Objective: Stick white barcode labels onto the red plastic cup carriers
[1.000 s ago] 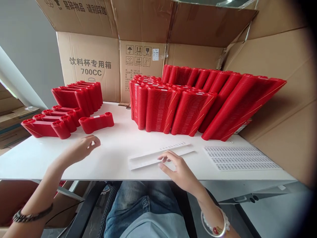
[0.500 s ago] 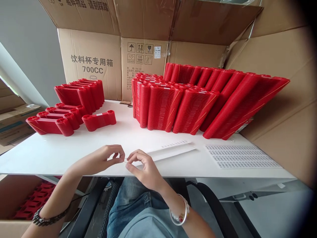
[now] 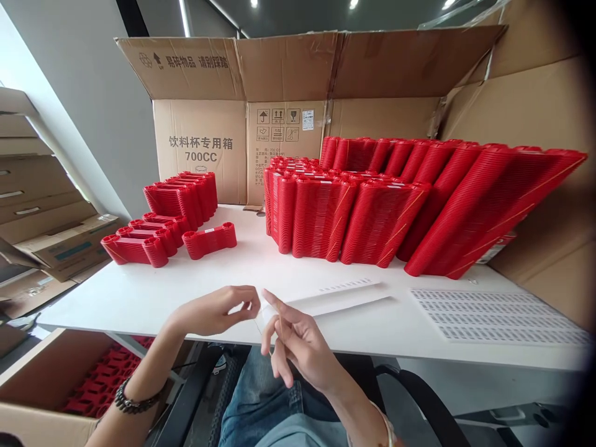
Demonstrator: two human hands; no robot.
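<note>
Pinching a thin rubber band (image 3: 257, 323) at the worktop's (image 3: 139, 292) near edge, the left hand (image 3: 218, 310) holds one end between thumb and forefinger while the right hand (image 3: 291, 338), fingers spread, stretches it. Pulled too hard, the band could slip free and snap away, perhaps off the edge. The sticker strip (image 3: 335, 297) just beyond might get brushed askew
</note>
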